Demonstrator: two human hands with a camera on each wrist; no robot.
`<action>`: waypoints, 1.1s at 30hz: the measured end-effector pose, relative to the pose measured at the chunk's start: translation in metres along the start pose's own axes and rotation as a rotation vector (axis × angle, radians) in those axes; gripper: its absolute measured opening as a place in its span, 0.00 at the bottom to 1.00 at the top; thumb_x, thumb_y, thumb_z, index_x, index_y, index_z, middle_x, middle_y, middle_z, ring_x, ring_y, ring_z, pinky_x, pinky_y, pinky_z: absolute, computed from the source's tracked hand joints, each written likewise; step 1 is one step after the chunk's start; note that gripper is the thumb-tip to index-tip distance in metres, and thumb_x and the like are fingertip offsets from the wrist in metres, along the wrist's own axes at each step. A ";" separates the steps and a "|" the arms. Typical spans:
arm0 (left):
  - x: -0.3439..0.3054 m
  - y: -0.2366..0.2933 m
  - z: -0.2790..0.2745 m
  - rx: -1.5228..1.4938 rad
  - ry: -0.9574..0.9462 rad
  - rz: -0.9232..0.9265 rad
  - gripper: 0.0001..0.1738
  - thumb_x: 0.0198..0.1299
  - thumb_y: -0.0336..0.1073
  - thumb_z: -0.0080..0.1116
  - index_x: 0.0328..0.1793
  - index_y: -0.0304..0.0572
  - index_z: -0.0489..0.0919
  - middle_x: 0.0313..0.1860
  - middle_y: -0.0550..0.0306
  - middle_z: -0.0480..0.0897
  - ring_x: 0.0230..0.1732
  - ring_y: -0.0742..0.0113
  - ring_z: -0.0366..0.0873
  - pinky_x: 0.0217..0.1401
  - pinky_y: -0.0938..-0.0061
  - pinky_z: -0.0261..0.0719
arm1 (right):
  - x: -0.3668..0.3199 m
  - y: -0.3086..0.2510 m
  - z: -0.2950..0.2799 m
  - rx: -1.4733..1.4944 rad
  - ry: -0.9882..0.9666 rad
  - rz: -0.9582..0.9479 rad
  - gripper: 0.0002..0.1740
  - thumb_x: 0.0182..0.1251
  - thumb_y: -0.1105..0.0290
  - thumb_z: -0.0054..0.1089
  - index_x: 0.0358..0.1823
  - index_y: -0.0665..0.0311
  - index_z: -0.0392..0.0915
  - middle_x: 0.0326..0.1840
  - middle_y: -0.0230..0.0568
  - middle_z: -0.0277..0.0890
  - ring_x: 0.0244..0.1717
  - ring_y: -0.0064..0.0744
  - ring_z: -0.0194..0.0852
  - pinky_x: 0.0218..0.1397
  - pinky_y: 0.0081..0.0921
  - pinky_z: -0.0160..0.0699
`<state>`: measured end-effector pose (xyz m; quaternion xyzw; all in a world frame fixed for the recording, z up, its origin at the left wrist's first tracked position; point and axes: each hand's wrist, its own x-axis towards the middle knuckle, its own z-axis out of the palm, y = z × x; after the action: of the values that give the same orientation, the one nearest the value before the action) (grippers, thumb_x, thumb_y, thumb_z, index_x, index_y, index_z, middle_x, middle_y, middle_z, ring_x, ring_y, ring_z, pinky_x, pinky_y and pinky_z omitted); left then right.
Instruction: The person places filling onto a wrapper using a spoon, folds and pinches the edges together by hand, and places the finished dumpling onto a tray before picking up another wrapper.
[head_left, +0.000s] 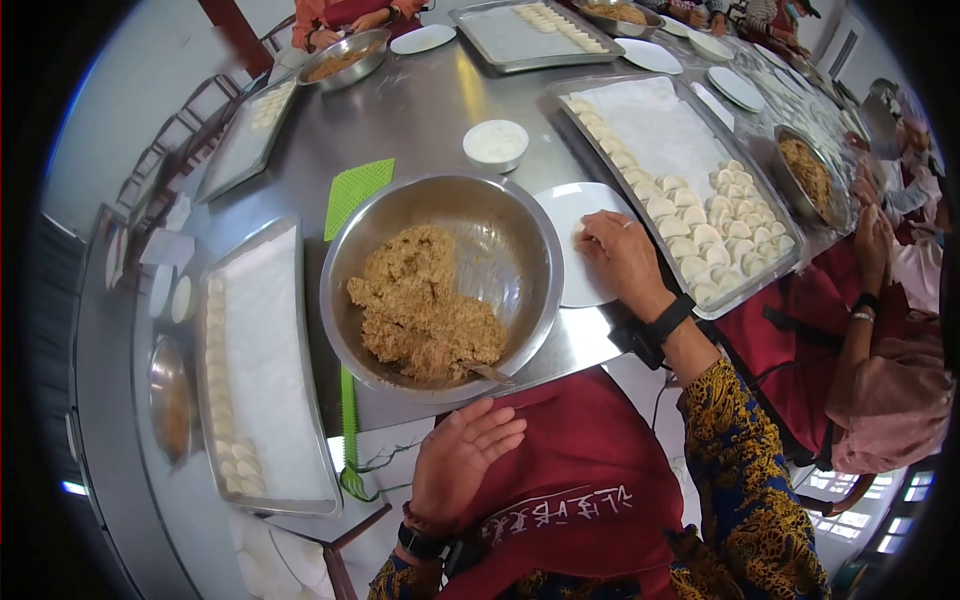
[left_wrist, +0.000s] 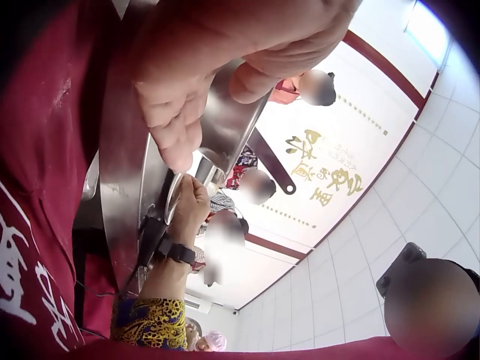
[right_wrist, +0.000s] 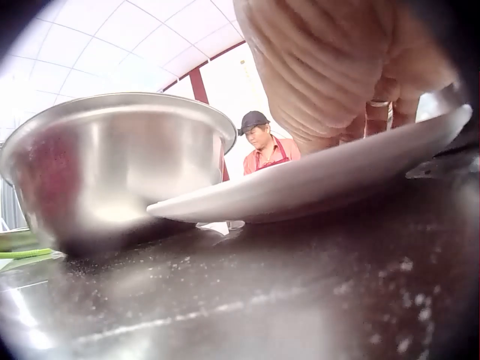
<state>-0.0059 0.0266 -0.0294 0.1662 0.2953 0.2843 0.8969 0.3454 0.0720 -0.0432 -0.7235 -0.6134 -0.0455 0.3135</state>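
Observation:
My right hand [head_left: 622, 255] reaches over a white plate [head_left: 577, 203], its fingers bent down and bunched toward the surface. A small pale patch shows at the fingertips in the head view; I cannot tell whether they pinch it. In the right wrist view the plate's rim [right_wrist: 315, 176] hides the fingertips. My left hand [head_left: 463, 452] is held palm up with fingers extended, near the front rim of a large steel bowl [head_left: 540, 290], holding nothing. Brown minced filling [head_left: 425, 305] lies in the bowl, with a flat metal utensil's handle [head_left: 490, 374] at its near edge.
A tray of dumplings [head_left: 640, 95] lies to the right and a paper-lined tray [head_left: 265, 350] to the left. A small bowl of white powder [head_left: 495, 143] stands behind the steel bowl. A green mat [head_left: 352, 190] and green strap [head_left: 349, 420] flank it. Other people work around the table.

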 end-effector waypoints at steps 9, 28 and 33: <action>0.010 0.002 0.001 0.007 -0.008 -0.011 0.26 0.77 0.42 0.46 0.68 0.22 0.67 0.64 0.27 0.75 0.67 0.34 0.74 0.75 0.44 0.68 | -0.029 -0.017 -0.021 0.963 0.149 0.475 0.09 0.74 0.71 0.57 0.46 0.68 0.83 0.67 0.49 0.76 0.65 0.32 0.74 0.70 0.27 0.68; 0.004 -0.015 0.011 -0.283 -0.212 -0.100 0.33 0.81 0.52 0.35 0.72 0.24 0.65 0.66 0.41 0.75 0.69 0.54 0.73 0.73 0.59 0.72 | -0.126 -0.149 -0.047 1.134 -0.320 0.449 0.10 0.72 0.76 0.56 0.47 0.69 0.85 0.55 0.40 0.85 0.53 0.24 0.81 0.54 0.21 0.79; -0.008 -0.002 0.013 -0.057 -0.135 0.042 0.24 0.77 0.34 0.44 0.71 0.22 0.65 0.66 0.35 0.76 0.68 0.47 0.75 0.74 0.58 0.71 | -0.109 -0.130 -0.048 0.842 -0.158 0.336 0.10 0.72 0.76 0.59 0.51 0.71 0.81 0.61 0.50 0.80 0.66 0.38 0.76 0.71 0.33 0.70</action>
<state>-0.0025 0.0189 -0.0166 0.1654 0.2226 0.2993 0.9130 0.2145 -0.0395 -0.0025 -0.6236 -0.4748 0.3146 0.5355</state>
